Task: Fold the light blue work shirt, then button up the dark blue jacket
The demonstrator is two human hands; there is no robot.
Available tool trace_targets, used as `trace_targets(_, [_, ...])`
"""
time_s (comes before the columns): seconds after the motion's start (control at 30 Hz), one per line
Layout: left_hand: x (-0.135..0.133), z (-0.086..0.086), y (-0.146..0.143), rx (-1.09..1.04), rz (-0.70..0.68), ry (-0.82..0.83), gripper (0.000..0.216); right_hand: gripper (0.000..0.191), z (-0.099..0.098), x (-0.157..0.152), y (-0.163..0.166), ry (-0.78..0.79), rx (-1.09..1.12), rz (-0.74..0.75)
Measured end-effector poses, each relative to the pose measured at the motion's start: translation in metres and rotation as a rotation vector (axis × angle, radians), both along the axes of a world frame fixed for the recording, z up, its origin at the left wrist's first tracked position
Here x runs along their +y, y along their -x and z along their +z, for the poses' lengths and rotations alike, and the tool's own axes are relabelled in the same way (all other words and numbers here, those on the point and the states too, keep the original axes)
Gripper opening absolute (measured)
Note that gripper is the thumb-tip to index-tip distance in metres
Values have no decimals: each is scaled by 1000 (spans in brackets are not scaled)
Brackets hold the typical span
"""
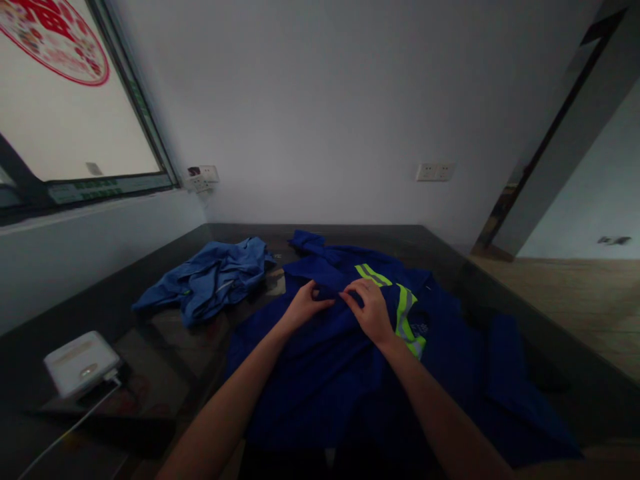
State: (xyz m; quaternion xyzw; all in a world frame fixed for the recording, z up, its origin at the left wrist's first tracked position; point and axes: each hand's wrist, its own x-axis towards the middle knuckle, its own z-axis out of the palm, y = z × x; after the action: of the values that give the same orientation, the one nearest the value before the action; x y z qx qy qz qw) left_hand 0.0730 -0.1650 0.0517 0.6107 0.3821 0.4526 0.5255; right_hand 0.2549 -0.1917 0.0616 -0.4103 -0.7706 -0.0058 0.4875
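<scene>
A dark blue work jacket (pixel 310 380) with yellow-green and grey reflective strips (pixel 404 310) lies spread over the dark table in front of me. My left hand (pixel 306 305) pinches its fabric near the middle, thumb and fingers close together. Just to the right, my right hand (pixel 367 305) also grips the cloth between thumb and fingertips. A small gap separates the two hands, and a raised fold of the jacket lies behind them. What exactly sits between the fingertips is too small to tell. One sleeve stretches out to the lower right.
A lighter blue crumpled garment (pixel 213 277) lies on the left of the table (pixel 165 347). Nearer me on that side is a white box-shaped device (pixel 83 363) with a cable (pixel 70 430). A wall with sockets (pixel 435 172) rises behind the table; a window (pixel 75 93) is at left.
</scene>
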Motion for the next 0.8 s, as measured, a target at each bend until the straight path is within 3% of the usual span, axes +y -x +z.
trace_targets(0.13, [-3, -2, -4, 70, -5, -122, 44, 16, -4, 0, 5, 114, -65, 43])
trace_targets(0.27, [-3, -2, -3, 98, -63, -200, 38, 18, -6, 3, 6, 236, 32, 85])
trace_targets(0.53, [-4, 10, 4, 161, 161, -375, 22, 16, -10, 8, 3, 340, 164, 76])
trace_targets(0.67, [-11, 12, 1, 325, 158, -575, 8, 16, -11, 9, 3, 372, 190, 96])
trace_targets(0.8, [-12, 6, -2, 376, 160, -575, 10, 16, -9, 8, 3, 381, 210, 135])
